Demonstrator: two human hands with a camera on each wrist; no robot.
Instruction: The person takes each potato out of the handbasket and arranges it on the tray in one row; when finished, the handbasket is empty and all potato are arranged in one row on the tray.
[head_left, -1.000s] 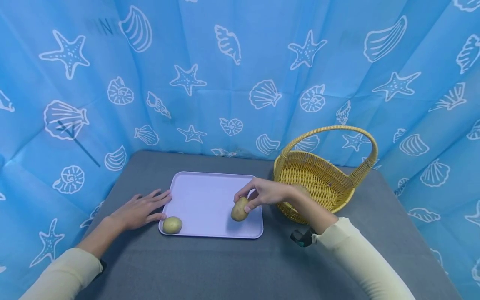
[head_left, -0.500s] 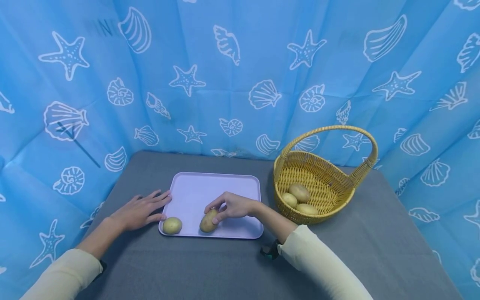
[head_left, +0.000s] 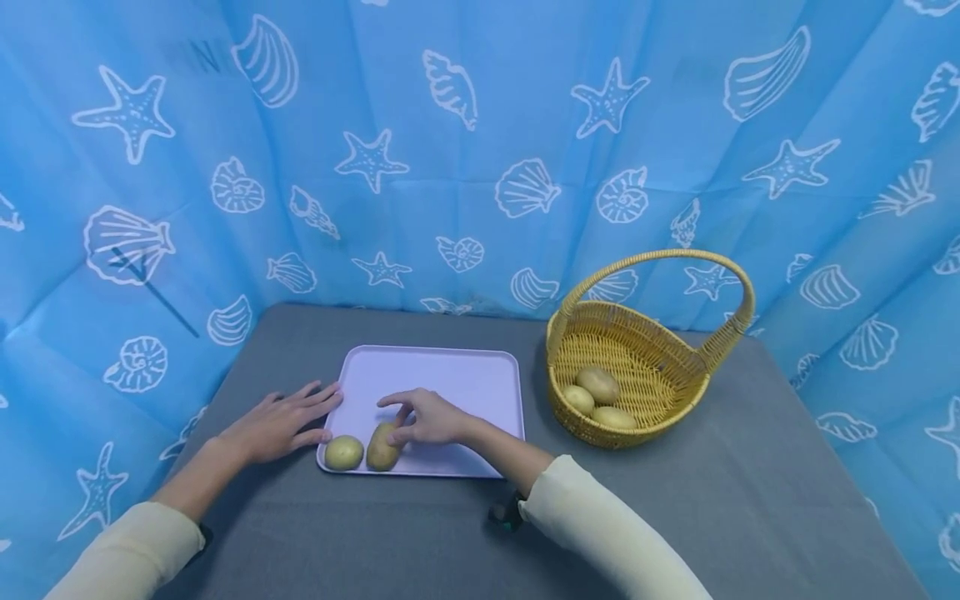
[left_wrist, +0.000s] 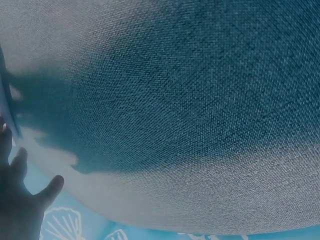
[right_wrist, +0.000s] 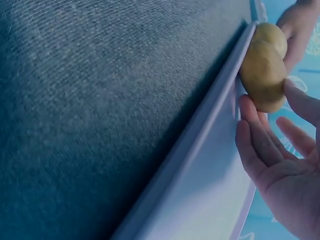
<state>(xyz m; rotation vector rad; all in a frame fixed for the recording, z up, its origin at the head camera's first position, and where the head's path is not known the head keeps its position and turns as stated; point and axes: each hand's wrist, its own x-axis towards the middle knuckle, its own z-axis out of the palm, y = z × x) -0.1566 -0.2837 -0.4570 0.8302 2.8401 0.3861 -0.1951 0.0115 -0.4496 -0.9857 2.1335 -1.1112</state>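
On the lavender tray [head_left: 459, 373], a brown potato [head_left: 381, 452] stands close beside a paler potato [head_left: 344, 454] at the near left corner. My right hand [head_left: 433, 417] is at the brown potato's right side, its index finger stretched out above it. In the right wrist view, the thumb and fingertips of the right hand [right_wrist: 287, 170] lie loosely spread at the brown potato [right_wrist: 262, 75]. My left hand [head_left: 281, 423] rests with straight fingers against the tray's left edge. Part of that left hand [left_wrist: 22, 195] shows dark in the left wrist view.
A yellow wicker basket [head_left: 678, 410] with a tall arched handle stands right of the tray. Inside it lie a brownish potato [head_left: 597, 385] and two paler ones. Grey cloth [head_left: 360, 533] covers the table, and a blue shell-print curtain [head_left: 465, 217] hangs behind.
My right hand has carried the brown potato leftward across the tray, set it beside the paler one and loosened its fingers. The left hand has stayed put.
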